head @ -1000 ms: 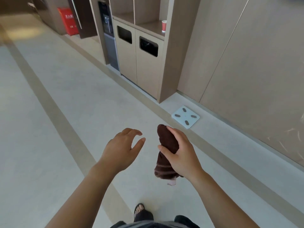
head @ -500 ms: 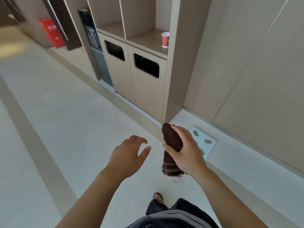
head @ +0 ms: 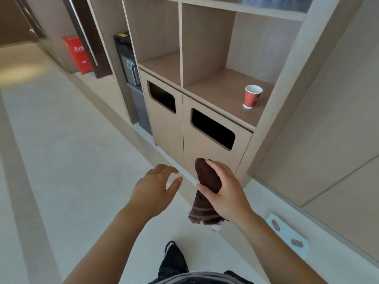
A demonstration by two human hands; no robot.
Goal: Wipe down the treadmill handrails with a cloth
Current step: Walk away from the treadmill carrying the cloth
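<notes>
- Your right hand (head: 223, 193) is wrapped around the middle of a dark brown cloth (head: 207, 193), low in the centre of the frame; the top pokes up above your fingers and the striped lower end hangs loose below your palm.
- Your left hand (head: 155, 189) is empty, fingers spread and slightly curled, just beside the cloth but not touching it.
- Expect the cloth to be light, soft and floppy. It looks like towelling, so it should grip well on a smooth rail and not slip from your hand.
- Bunched as it is, only a little surface would meet a rail. You will probably want to spread it over your palm and take hold through the fold, so it wraps the rail.
- A small pale tag or corner shows at the bottom of the cloth; I cannot tell which.
- No treadmill or handrail is in sight. You face wooden shelving with a red paper cup (head: 252, 96) at the upper right and two bin flaps (head: 212, 130) below it.
- A pale blue bathroom scale (head: 287, 232) lies on the floor at the lower right, partly hidden by your right forearm.
- Whether the cloth is damp or dry cannot be made out.
</notes>
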